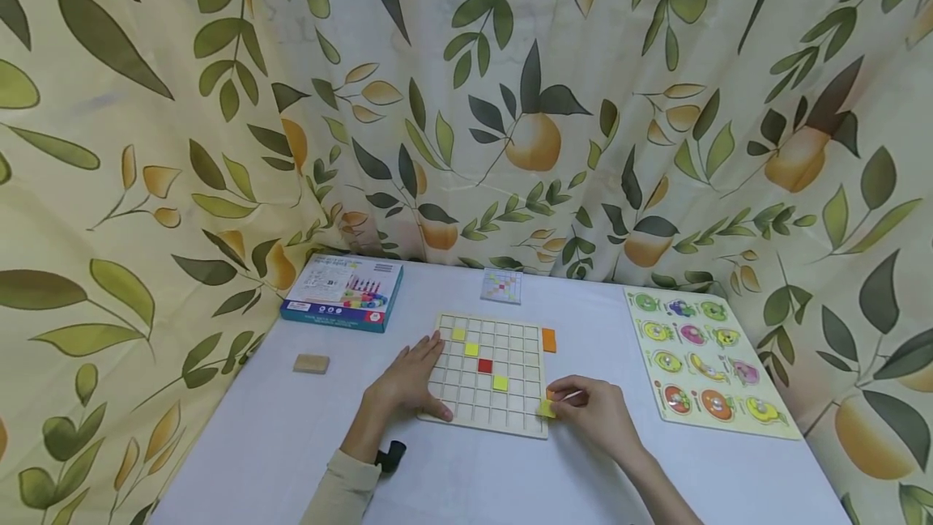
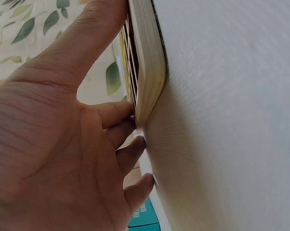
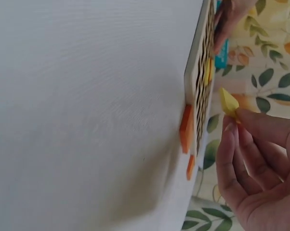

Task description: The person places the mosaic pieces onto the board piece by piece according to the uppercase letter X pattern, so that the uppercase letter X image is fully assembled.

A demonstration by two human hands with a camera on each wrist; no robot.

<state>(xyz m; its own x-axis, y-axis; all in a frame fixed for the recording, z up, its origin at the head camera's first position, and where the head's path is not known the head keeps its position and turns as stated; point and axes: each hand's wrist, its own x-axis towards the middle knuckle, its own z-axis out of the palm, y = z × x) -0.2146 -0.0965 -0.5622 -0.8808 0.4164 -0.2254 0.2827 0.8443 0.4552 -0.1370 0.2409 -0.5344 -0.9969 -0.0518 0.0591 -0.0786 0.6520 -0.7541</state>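
A wooden grid board point(image 1: 521, 403) lies on the white table, with yellow tiles and one red tile point(image 1: 484, 365) in a diagonal line of its squares. My left hand point(image 1: 410, 377) rests on the board's left edge, fingers spread and thumb along the near left corner. In the left wrist view the fingers point(image 2: 130, 154) reach past the board's thick edge. My right hand point(image 1: 594, 411) pinches a small yellow tile point(image 3: 228, 102) between thumb and fingertips, above the board's near right corner. Orange tiles point(image 3: 186, 130) lie beside the board's right edge; one is partly hidden by the right hand in the head view.
A game box point(image 1: 342, 292) stands at the back left, with a small wooden block point(image 1: 311, 363) in front of it. Behind the board lies a small pattern card point(image 1: 501, 285). A fruit puzzle board point(image 1: 710, 363) lies at the right. A patterned curtain point(image 1: 466, 144) surrounds the table.
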